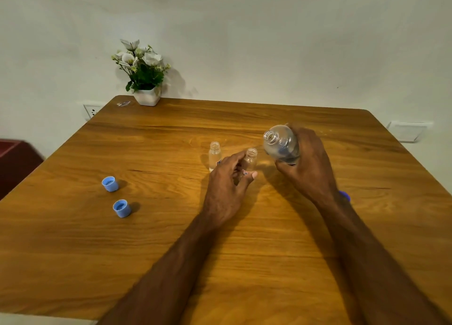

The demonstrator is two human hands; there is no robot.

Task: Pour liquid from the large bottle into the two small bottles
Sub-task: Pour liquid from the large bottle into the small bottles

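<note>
Large bottle (282, 145) gripped by right hand (309, 163), right of centre, uncapped, tilted, mouth toward frame left. Small bottle (249, 162) at centre held upright between thumb and fingers of left hand (227, 185). Second small bottle (215, 156) stood just left, untouched. Two blue caps (110, 183) (121, 208) laid at left on wooden table (171, 239). Potted flowers (143, 73) seen at upper left.

Wooden table (171, 239), rounded corners, far edge against the wall. On it: two small clear bottles (215, 156) uncapped and upright near centre, just beside each other. Two blue caps (110, 183) on the left, open side up, near each other, well apart from the bottles. White pot of white flowers (147, 96) at far-left corner, small sticker-like scrap (123, 103) beside it.
</note>
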